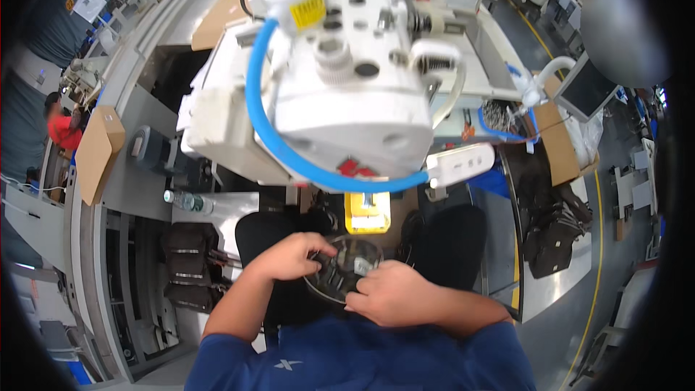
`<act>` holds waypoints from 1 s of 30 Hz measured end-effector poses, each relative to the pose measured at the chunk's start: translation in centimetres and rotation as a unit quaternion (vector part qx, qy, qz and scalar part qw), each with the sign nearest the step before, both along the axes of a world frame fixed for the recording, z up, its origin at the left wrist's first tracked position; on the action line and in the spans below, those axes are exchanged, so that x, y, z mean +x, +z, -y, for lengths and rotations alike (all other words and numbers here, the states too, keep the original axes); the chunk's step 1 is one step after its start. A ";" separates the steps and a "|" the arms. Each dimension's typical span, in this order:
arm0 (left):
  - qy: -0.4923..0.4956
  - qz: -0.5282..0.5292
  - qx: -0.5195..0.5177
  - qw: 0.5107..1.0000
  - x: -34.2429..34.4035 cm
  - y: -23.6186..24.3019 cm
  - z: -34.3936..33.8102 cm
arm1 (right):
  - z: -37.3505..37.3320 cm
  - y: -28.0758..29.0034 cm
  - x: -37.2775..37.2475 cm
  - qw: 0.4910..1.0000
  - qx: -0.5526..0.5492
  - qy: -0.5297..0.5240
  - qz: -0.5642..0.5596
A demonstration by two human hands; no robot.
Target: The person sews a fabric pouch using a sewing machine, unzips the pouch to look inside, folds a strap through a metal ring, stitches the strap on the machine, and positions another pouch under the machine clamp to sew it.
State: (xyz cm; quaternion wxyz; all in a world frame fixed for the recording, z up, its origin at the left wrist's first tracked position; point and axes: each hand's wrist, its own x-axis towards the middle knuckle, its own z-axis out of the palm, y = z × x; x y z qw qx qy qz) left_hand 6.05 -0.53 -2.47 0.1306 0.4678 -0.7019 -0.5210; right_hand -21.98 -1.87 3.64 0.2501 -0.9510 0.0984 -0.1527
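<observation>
A round, shallow dark item [336,275] with a pale rim and small pieces in it, hard to make out, sits low between my thighs. My left hand [294,256] has its fingers curled at its left edge. At its right side, my right hand [388,291] is closed on the edge, knuckles up. Just beyond it is a yellow plate [368,221] beneath a large white sewing machine head [344,119], which has a thick blue hose [257,98] looping across its front.
Stacked dark bags lie left [190,253] and right [550,246], beside a water bottle [190,201] and cardboard pieces [101,156]. A monitor [588,85] stands at right. A person in red [64,127] is at far left; aisles with yellow floor lines run on the right.
</observation>
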 end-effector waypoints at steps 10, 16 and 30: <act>0.173 -0.350 0.193 0.900 -3.3 5.2 -0.2 | 0.4 3.7 -2.0 0.981 -0.080 -0.038 0.171; 0.240 -0.403 0.220 0.855 -4.7 6.6 -1.7 | -1.2 4.1 -2.8 0.974 -0.056 -0.065 0.209; 0.326 -0.483 0.234 0.778 -6.9 6.4 -3.5 | -2.6 3.5 -2.8 0.971 0.001 -0.006 0.239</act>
